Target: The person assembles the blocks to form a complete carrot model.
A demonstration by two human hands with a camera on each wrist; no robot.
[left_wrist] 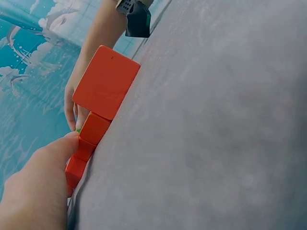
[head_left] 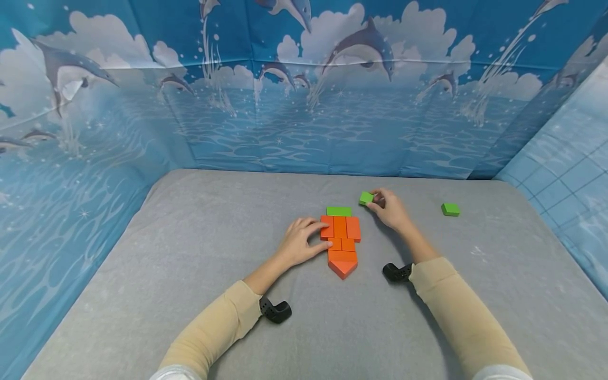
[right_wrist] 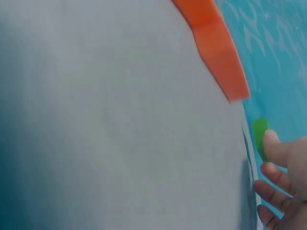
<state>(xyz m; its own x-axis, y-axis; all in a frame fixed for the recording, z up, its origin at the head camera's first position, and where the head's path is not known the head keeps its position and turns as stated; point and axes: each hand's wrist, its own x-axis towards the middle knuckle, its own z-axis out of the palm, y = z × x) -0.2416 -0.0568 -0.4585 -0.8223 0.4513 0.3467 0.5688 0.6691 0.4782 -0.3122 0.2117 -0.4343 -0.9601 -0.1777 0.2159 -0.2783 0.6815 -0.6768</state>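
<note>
Several orange blocks [head_left: 339, 227] lie together on the grey cloth, ending in a pointed orange block [head_left: 342, 266] at the near side. A green block [head_left: 339, 211] sits against their far end. My left hand [head_left: 299, 241] rests at the left of this group, thumb and forefinger spread and touching the orange pieces. In the left wrist view the thumb [left_wrist: 62, 148] lies against an orange block [left_wrist: 95, 128]. Between thumb and fingertips my right hand [head_left: 390, 210] pinches a small green block [head_left: 366, 198], right of the group's far end. The right wrist view shows this green block [right_wrist: 260, 136] partly covered by the thumb.
Another green block [head_left: 450, 209] lies farther right on the grey-covered table [head_left: 199, 237]. A blue dolphin-print curtain [head_left: 304, 121] hangs along the table's far edge. Black devices [head_left: 275, 310] are strapped at both wrists.
</note>
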